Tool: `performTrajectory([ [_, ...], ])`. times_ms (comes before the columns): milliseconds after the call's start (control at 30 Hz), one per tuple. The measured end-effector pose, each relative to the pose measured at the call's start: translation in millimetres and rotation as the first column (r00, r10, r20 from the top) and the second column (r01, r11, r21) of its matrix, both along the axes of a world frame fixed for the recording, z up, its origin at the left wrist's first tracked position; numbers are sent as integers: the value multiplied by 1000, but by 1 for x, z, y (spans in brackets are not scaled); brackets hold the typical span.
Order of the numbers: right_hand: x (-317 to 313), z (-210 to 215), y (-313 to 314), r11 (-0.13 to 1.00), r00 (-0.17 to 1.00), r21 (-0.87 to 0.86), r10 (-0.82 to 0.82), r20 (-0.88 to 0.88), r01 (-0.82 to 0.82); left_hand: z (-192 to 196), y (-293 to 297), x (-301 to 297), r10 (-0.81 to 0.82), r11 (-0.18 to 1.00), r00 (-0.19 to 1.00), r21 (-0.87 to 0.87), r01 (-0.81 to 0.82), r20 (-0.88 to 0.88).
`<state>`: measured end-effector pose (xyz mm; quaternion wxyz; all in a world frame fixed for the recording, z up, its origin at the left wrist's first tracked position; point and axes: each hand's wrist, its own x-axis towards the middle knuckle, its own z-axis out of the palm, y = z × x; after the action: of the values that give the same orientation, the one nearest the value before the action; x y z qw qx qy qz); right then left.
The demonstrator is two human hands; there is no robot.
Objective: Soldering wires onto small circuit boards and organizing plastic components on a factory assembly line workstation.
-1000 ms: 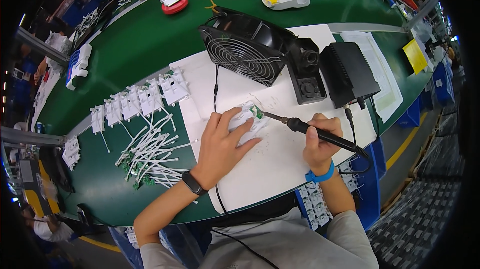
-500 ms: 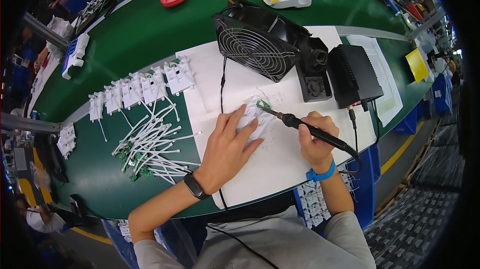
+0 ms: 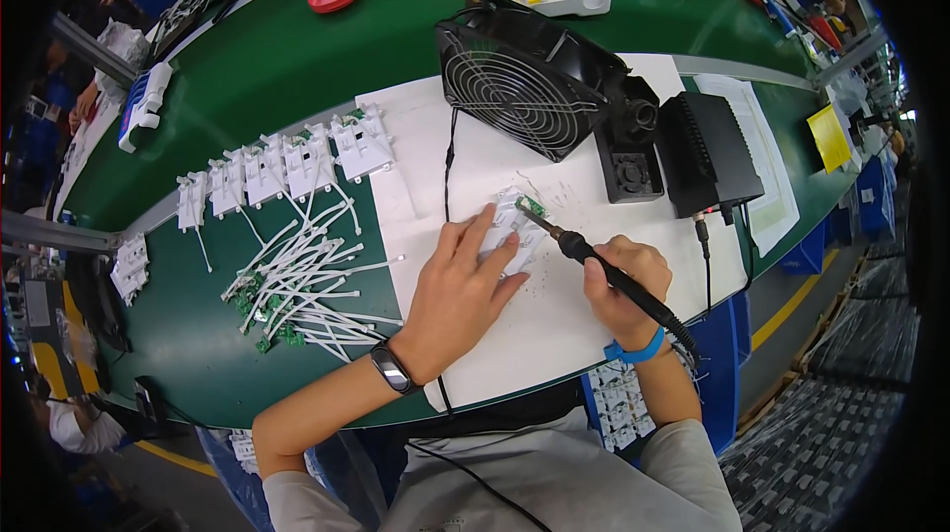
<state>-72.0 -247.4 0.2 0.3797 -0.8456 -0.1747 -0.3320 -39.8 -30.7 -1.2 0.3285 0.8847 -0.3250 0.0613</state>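
A green desk [image 3: 178,344] curves across the workshop, and a white sheet [image 3: 495,364] covers its middle, probably to protect the surface. On the sheet, just beyond the person's fingertips, sits a white plastic piece [image 3: 509,219] with a small green board [image 3: 532,205] at its far end.

The left hand [image 3: 460,275] lies palm down with its fingers spread, pressing on the piece, seemingly to keep it from sliding while the board end stays exposed. The right hand [image 3: 628,287] is closed around the handle of a soldering iron [image 3: 574,245] like a pen, a grip that suits fine aiming; its tip is at the board, though whether it touches cannot be told.

A black fan [image 3: 515,87] stands behind, its grille turned toward the work, perhaps to handle fumes. Beside it are a black stand [image 3: 631,176] and a black box [image 3: 708,151], within the right hand's reach. To the left, similar white pieces [image 3: 307,161] form a row above a heap of white cables [image 3: 307,275].

The left fingers hide part of the piece and lie near the iron's tip; the fan and stand limit room behind, and a black cord [image 3: 449,171] passes beneath the left hand.
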Motion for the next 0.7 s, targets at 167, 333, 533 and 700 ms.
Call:
performTrajectory([
  [167, -2, 0, 0, 998, 997, 17, 63, -41, -63, -2, -2, 0, 26, 999, 1000, -39, -26, 7],
  [333, -1, 4, -1, 998, 998, -29, 55, 15, -55, -2, -2, -1, 28, 999, 1000, -41, -28, 6],
  [533, 0, 0, -1, 999, 999, -10, 47, -3, -47, -3, -2, -2, 33, 999, 999, -42, -32, 9],
  [700, 0, 0, 1, 1000, 1000, 2, 17, 7, -17, -3, -2, -2, 32, 999, 999, -44, -32, 9],
])
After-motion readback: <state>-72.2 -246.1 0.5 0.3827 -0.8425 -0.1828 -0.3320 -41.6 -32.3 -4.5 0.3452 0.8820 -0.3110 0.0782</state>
